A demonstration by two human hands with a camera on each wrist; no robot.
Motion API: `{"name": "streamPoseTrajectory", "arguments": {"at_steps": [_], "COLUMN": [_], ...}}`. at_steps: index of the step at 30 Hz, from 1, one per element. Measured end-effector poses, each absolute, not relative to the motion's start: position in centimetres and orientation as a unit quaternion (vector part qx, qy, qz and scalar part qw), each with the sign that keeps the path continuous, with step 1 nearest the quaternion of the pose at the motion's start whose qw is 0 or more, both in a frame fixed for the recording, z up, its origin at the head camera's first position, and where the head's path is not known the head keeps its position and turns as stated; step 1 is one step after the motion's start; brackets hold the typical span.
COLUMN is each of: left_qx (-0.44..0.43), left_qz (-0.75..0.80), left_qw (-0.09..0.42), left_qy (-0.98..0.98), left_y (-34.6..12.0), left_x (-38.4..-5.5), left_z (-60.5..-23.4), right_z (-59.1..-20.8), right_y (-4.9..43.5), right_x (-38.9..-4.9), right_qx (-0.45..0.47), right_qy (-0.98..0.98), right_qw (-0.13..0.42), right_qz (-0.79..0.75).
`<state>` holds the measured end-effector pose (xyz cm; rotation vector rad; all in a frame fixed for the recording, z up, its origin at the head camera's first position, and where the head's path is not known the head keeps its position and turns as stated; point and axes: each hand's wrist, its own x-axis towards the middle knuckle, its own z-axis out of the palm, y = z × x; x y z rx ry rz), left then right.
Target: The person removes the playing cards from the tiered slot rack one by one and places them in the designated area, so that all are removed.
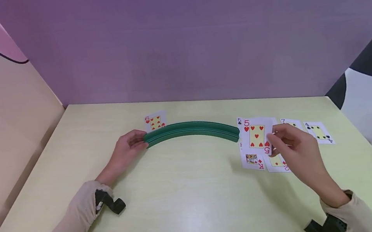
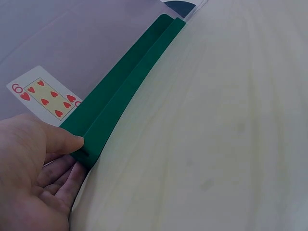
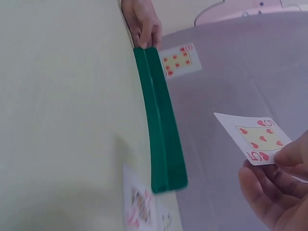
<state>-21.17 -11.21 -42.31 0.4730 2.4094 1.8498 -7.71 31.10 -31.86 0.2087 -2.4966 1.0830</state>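
Observation:
A green curved playing-card holder (image 1: 191,128) spans the middle of the table. My left hand (image 1: 127,147) grips its left end, thumb on the near face in the left wrist view. A six of hearts (image 2: 47,95) rises from behind the holder's front at that end; its lower edge is hidden. Near the other end, my right hand (image 1: 294,148) pinches the five of hearts (image 1: 256,135) by its right edge. In the right wrist view this card (image 3: 260,138) is off the table, between thumb and fingers, apart from the holder.
Beneath the held card lie a king of diamonds (image 1: 252,161), another diamond card (image 1: 276,162) and a mostly covered spade five (image 1: 239,122). A seven (image 1: 290,121) and a four of spades (image 1: 319,132) lie further right. A purple wall (image 1: 180,46) rises behind the table.

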Motion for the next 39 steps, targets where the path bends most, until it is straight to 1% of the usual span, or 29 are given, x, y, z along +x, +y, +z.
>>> {"name": "streamPoseTrajectory", "arguments": {"at_steps": [5,10,14,20,27,34,39], "left_qx": [0.152,0.154,0.149,0.148,0.144,0.147,0.147], "left_qz": [0.600,0.601,0.607,0.611,0.611,0.607,0.622], "left_qw": [0.033,0.031,0.032,0.040,0.038,0.036,0.040], "left_qy": [0.785,0.784,0.780,0.777,0.777,0.780,0.768], "left_y": [-11.5,-11.9,-12.2,-12.5,-12.4,-12.5,-12.5], "left_x": [-21.1,-20.9,-20.7,-20.5,-20.5,-20.6,-20.5], "left_z": [-42.3,-42.1,-42.0,-41.7,-41.5,-41.6,-41.5], "right_z": [-32.9,-34.5,-35.6,-36.5,-37.5,-38.0,-38.1], "right_y": [33.8,36.4,38.1,40.4,42.5,44.0,44.4], "right_x": [-6.8,-6.4,-6.6,-6.7,-6.9,-7.1,-7.0], "right_qx": [0.042,-0.027,-0.070,-0.127,-0.156,-0.178,-0.152], "right_qy": [-0.890,-0.849,-0.801,-0.762,-0.722,-0.735,-0.853], "right_qw": [0.197,0.186,0.153,0.119,0.056,0.019,0.004], "right_qz": [0.409,0.494,0.575,0.624,0.672,0.654,0.500]}}
